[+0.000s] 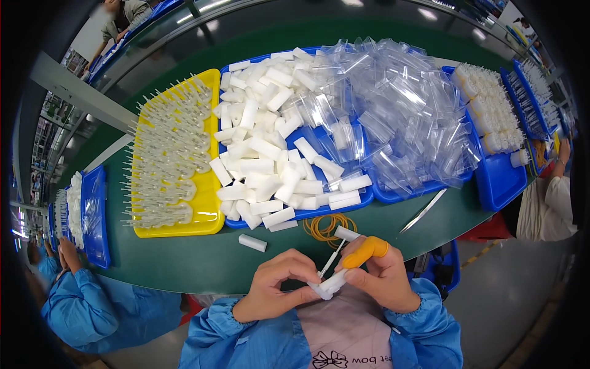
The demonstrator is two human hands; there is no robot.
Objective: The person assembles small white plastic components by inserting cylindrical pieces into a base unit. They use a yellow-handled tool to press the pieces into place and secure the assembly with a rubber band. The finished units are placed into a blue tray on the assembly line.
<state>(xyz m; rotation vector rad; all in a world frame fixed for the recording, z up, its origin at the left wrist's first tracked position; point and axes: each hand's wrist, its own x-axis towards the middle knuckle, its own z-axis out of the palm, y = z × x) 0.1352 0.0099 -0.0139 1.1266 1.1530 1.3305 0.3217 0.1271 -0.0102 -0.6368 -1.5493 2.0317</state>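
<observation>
My left hand (276, 286) and my right hand (381, 277) meet just above my lap at the near edge of the green table (184, 258). Together they pinch a small white plastic tube piece (329, 286) with a thin white stick (332, 258) rising from it. An orange finger cot (367, 251) covers my right index finger. Beyond my hands stands a blue tray (319, 212) heaped with white tube pieces (264, 154), and one loose white tube (252, 243) lies on the table near my left hand.
A yellow tray (209, 224) of clear stick-like parts sits at left. Clear plastic bags (405, 117) pile over a blue tray at right. Yellow rubber bands (326, 226) and metal tweezers (424, 211) lie on the table. Other workers sit at left (86, 301) and right (547, 203).
</observation>
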